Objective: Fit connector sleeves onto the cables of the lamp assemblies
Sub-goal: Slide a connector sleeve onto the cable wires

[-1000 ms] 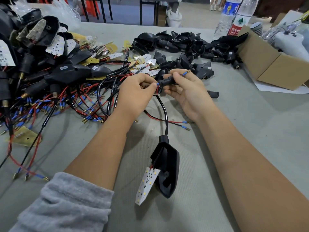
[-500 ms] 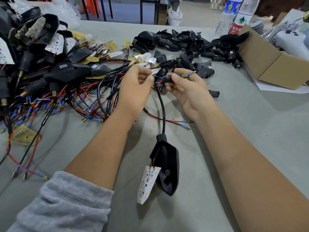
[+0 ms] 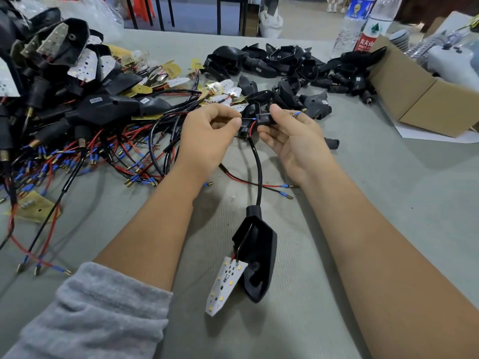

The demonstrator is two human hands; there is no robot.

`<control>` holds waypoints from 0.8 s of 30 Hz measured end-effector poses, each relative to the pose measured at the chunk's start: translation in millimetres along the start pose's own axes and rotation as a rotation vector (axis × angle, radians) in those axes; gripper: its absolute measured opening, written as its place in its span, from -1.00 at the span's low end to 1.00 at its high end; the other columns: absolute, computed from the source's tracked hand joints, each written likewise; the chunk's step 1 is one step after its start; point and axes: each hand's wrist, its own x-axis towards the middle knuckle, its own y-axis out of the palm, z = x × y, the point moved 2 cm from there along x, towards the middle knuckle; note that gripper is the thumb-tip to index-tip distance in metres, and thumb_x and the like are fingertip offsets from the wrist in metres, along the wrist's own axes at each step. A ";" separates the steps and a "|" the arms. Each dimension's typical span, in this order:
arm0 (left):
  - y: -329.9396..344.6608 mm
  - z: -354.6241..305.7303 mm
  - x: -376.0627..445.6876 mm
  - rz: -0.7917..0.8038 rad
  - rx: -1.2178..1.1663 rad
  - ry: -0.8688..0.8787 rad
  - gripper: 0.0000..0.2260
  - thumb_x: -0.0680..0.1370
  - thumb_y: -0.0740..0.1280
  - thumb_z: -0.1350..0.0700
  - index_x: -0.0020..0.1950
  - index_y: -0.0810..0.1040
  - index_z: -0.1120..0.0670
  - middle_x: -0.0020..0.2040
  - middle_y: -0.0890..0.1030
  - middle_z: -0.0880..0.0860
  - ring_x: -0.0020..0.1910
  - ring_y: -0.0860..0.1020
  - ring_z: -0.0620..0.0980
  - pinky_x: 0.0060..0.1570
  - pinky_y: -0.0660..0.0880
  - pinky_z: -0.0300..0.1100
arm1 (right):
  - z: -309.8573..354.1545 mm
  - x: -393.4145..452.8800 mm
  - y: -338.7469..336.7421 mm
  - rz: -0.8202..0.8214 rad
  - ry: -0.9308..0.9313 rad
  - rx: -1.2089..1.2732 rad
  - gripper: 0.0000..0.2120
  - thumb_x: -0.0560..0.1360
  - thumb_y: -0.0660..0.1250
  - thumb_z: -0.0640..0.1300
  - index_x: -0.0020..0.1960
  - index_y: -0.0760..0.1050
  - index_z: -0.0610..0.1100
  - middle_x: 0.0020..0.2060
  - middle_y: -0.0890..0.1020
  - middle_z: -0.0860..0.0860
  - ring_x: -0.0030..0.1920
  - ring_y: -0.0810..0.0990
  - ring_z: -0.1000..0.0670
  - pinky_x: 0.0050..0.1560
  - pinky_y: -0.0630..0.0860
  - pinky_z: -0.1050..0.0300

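A black lamp housing (image 3: 259, 257) with a white LED board (image 3: 225, 286) lies on the grey table between my forearms. Its black cable (image 3: 258, 167) rises to my hands. My right hand (image 3: 293, 141) pinches a black connector sleeve (image 3: 264, 117), and a blue-tipped wire end (image 3: 298, 114) pokes out beyond the thumb. My left hand (image 3: 210, 133) pinches a thin wire (image 3: 247, 119) that runs into the sleeve's near end. A red wire (image 3: 252, 129) curves below the sleeve.
A heap of lamp assemblies with red and black wires (image 3: 77, 120) fills the left. Loose black housings (image 3: 285, 66) lie at the back. One spare sleeve (image 3: 331, 143) sits right of my hand. A cardboard box (image 3: 425, 99) and two water bottles (image 3: 363, 24) stand at the right.
Both hands rose a little away from me with the cable. My left hand drew back to the left, baring a short stretch of thin wire between it and the sleeve.
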 end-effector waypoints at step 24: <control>2.8 -2.1 -3.2 0.041 -0.015 -0.039 -0.84 0.54 0.37 0.24 -0.17 0.58 -0.01 -0.30 0.57 -0.11 -0.34 0.51 -0.27 -0.19 0.51 -0.35 | -1.1 -5.5 2.9 0.131 -0.017 -0.036 -0.84 0.54 0.26 -0.42 -0.01 0.53 -0.21 -0.22 0.63 -0.12 -0.26 0.64 -0.04 -0.07 0.61 0.15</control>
